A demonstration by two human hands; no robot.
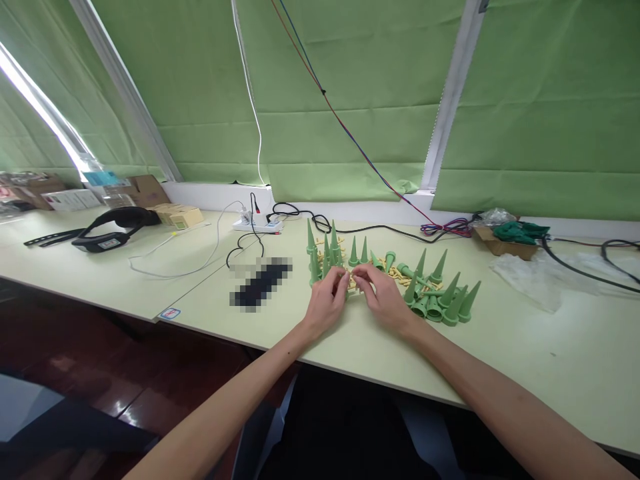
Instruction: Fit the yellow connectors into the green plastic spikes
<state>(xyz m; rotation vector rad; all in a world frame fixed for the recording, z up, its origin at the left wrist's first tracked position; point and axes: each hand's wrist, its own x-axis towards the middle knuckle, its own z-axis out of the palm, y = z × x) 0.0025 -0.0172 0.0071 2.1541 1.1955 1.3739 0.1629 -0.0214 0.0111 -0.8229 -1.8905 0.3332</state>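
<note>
Two hands, our left hand and our right hand, meet to the right of the power strip and nearer to us than it is. On both, thumb and fingers curl toward a pinch; whether either grips one of the yellow pieces we cannot tell, since the fingertips hide it. We probably hold them this close so that both sets of fingertips reach the same spot. Our forearms cross the edge of the table, likely for steadiness.

The green cones also lie right of the power strip, some of them farther right than our hands. Many stand on their wide round ends, tips up, presumably because that base keeps them steady; others lie tipped over, hollow ends showing.

Counting by group from the power strip rightward, we see at least five upright cones nearest it, then two upright cones, then six upright cones farthest off, with several fallen cones among them. The yellow pieces are too many and too small for us to count. One blurred-out dark item lies on our side of the power strip, and one black headset to its left.
</note>
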